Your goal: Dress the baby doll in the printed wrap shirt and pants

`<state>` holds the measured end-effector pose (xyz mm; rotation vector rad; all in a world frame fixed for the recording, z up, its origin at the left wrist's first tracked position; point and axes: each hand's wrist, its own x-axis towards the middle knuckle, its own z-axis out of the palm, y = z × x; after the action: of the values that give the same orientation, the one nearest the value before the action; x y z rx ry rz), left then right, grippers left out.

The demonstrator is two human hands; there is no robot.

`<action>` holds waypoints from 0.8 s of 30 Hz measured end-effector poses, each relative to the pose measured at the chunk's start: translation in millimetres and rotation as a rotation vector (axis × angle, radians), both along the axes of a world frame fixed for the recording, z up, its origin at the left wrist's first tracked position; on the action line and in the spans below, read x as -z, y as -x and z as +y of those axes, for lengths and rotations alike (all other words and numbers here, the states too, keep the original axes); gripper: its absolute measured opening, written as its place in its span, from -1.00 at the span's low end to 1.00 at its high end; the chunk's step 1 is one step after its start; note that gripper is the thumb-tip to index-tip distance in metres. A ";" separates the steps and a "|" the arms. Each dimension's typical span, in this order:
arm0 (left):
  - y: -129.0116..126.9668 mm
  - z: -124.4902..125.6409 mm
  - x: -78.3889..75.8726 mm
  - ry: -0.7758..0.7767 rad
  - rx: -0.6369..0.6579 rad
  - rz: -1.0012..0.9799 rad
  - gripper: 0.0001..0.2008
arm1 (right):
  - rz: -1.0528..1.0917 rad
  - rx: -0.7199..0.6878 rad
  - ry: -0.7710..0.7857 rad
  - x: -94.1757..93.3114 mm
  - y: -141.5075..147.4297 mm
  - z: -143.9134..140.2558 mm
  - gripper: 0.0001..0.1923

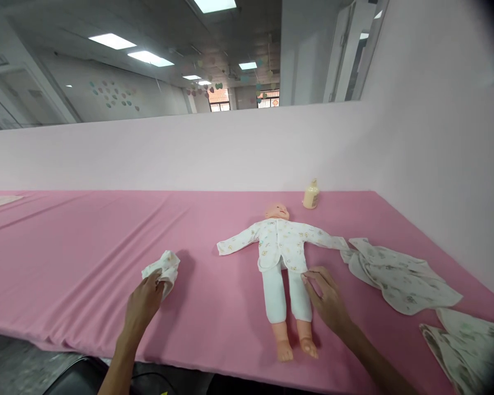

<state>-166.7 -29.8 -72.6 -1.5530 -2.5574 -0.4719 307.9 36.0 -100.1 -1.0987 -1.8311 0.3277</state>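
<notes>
Dressing step, I judge — right hand [327, 299] pinches doll [283, 263] shirt hem; left hand [145, 299] grasps crumpled cloth [163, 269]. Next needs hem smoothing.

The tabletop [86, 247] is being covered in plain pink cloth, with a paler pink wall [230, 148] behind. The doll [283, 263] is being shown in a white shirt [282, 241] printed with small pastel figures and plain white trousers [286, 291]. A white crumpled cloth [164, 269] is being seen. Cream is being shown by the bottle [311, 195]. The loose garment [399, 274] is being seen as white with faint grey-green print.
</notes>
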 end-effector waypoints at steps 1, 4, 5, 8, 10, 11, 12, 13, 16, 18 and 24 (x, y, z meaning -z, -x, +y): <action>-5.0 1.8 -6.5 -0.071 -0.022 -0.123 -0.65 | 0.016 -0.007 0.006 -1.3 3.0 -3.4 -0.83; -34.1 3.6 -27.4 -0.331 0.012 -0.578 -0.55 | 0.038 -0.070 0.058 -8.0 17.5 -18.6 -0.82; -48.9 3.1 -34.1 -0.410 0.069 -0.721 -0.51 | 0.039 -0.104 0.091 -12.5 24.6 -25.4 -0.82; -105.8 -0.5 -50.3 -0.428 0.215 -1.061 -0.47 | 0.043 -0.214 0.252 -33.3 51.4 -48.1 -0.76; -146.8 -5.2 -56.5 -0.367 0.316 -1.198 -0.49 | 0.077 -0.282 0.369 -49.0 70.5 -61.4 -0.62; -165.4 -8.3 -58.1 -0.331 0.356 -1.237 -0.51 | 0.109 -0.305 0.415 -55.6 78.9 -66.4 -0.58; -181.3 -11.5 -58.8 -0.269 0.401 -1.269 -0.54 | 0.145 -0.319 0.450 -60.8 85.8 -69.9 -0.59; -193.9 -14.5 -58.9 -0.216 0.439 -1.281 -0.57 | 0.184 -0.329 0.478 -64.4 90.7 -71.8 -0.63; -208.4 -19.4 -56.1 -0.181 0.478 -1.236 -0.67 | 0.292 -0.371 0.573 -67.3 91.4 -69.5 -0.83; -201.6 -18.2 -52.9 -0.183 0.453 -1.210 -0.67 | 0.372 -0.395 0.662 -67.0 81.8 -63.8 -0.84; -166.8 -13.5 -48.9 -0.284 0.302 -1.069 -0.57 | 0.726 -0.335 0.862 -77.6 49.2 -50.5 -0.71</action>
<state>0.1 -43.3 -23.7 -1.8805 -2.6025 -2.0690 258.7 -14.5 -22.5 -0.9941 -1.1822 1.5949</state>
